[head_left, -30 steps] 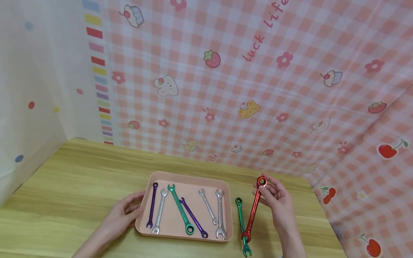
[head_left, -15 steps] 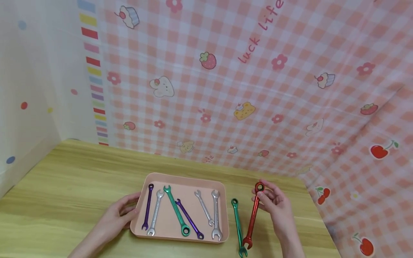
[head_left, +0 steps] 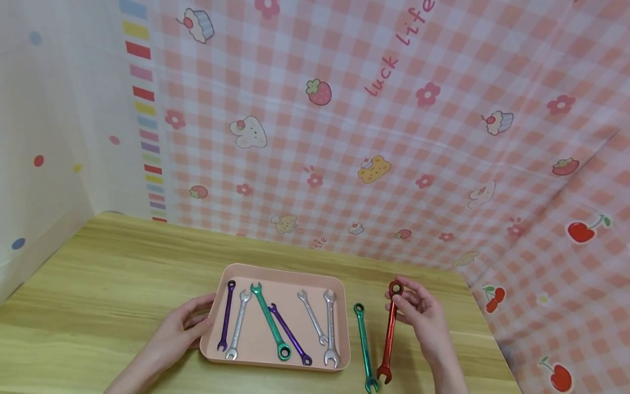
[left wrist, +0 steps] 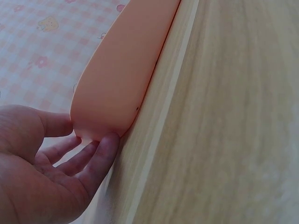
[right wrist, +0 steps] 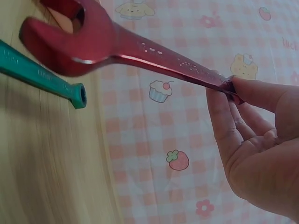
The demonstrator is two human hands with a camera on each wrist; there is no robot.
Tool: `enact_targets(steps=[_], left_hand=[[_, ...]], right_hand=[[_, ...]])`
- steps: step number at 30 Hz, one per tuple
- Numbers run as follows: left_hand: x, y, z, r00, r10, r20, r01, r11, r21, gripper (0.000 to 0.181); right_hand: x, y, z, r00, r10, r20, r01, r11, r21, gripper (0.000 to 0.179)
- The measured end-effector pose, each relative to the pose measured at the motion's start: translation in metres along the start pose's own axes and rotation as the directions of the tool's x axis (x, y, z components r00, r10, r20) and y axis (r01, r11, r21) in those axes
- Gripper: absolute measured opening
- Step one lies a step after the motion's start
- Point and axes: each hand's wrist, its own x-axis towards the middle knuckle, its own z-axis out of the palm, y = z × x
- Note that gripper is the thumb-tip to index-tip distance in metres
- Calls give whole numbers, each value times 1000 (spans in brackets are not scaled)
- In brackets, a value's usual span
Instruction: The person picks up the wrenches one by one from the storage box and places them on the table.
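Observation:
My right hand (head_left: 423, 314) pinches a red combination wrench (head_left: 390, 334) by its ring end, thumb against fingers; the open-end head hangs down toward the table. Just left of it lies a green wrench (head_left: 365, 347) on the table. At the left end of a pink tray (head_left: 275, 365), my left hand (left wrist: 60, 163) holds the edge, thumb at the rim and fingers on the outer wall. Inside the tray are purple wrenches (head_left: 226, 317) (head_left: 291, 335), a green wrench (head_left: 270, 322) and several silver wrenches (head_left: 238, 325). The red wrench's ring is mostly hidden in the right wrist view.
The wooden table (head_left: 123, 273) meets a pink checked cloth wall (head_left: 295, 164) at the back. Another checked cloth (head_left: 556, 306) closes the right side, and a white dotted cloth (head_left: 59, 137) the left.
The red wrench has swung from slanting across the green one to hanging nearly straight, its lower end now right of the green wrench's end. The left hand stays on the tray.

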Motion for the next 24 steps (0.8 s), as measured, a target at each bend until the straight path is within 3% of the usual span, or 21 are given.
enact_targets(steps=[10, 24], left_hand=[[0, 2, 0, 1000, -20, -5, 20, 1000, 5, 58], [-1, 3, -1, 999, -32, -7, 32, 999, 16, 58]], right_hand=[[2, 2, -6, 997, 76, 0, -76, 993, -95, 37], [12, 19, -7, 979, 185, 89, -160, 959, -233, 47]])
